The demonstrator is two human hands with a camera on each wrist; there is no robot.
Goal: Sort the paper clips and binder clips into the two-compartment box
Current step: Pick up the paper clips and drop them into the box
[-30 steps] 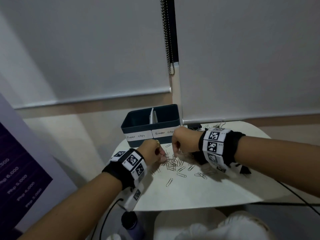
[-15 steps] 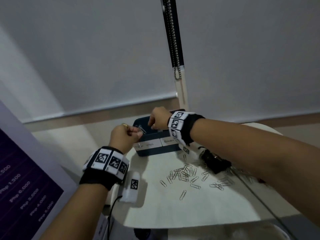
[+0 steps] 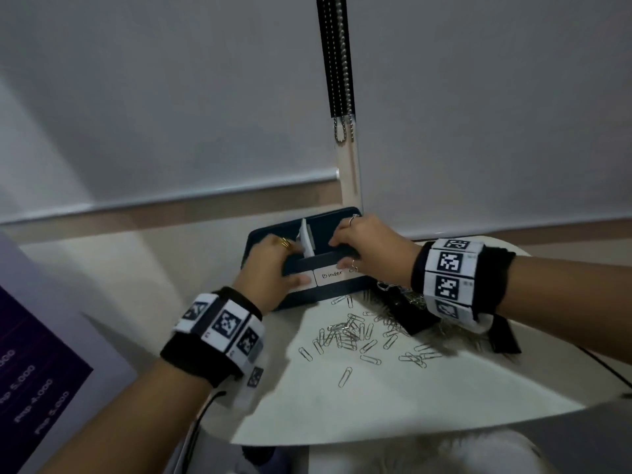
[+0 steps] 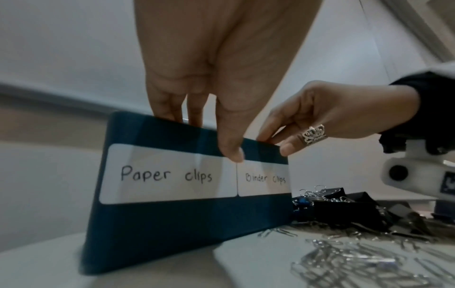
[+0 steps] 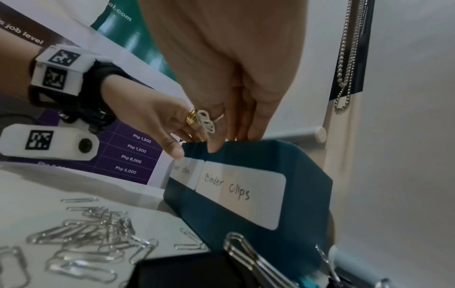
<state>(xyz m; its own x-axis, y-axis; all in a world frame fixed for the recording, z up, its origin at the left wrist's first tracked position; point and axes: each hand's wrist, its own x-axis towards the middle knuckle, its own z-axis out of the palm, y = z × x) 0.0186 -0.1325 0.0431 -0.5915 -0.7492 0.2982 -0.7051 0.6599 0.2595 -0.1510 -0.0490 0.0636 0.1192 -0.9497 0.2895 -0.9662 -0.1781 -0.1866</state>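
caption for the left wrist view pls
Both hands grip the front rim of the labelled blue box, with binder clips and paper clips loose beside it.

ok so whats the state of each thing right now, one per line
box: upright on the table, gripped at its front wall by both hands
left hand: fingers inside the paper clips side, thumb on the front
right hand: fingers inside the binder clips side, thumb on the front
divider: white, standing between the compartments
paper clips: loose, scattered on the table
binder clips: black, piled beside the box, unsorted
table: white, holding everything
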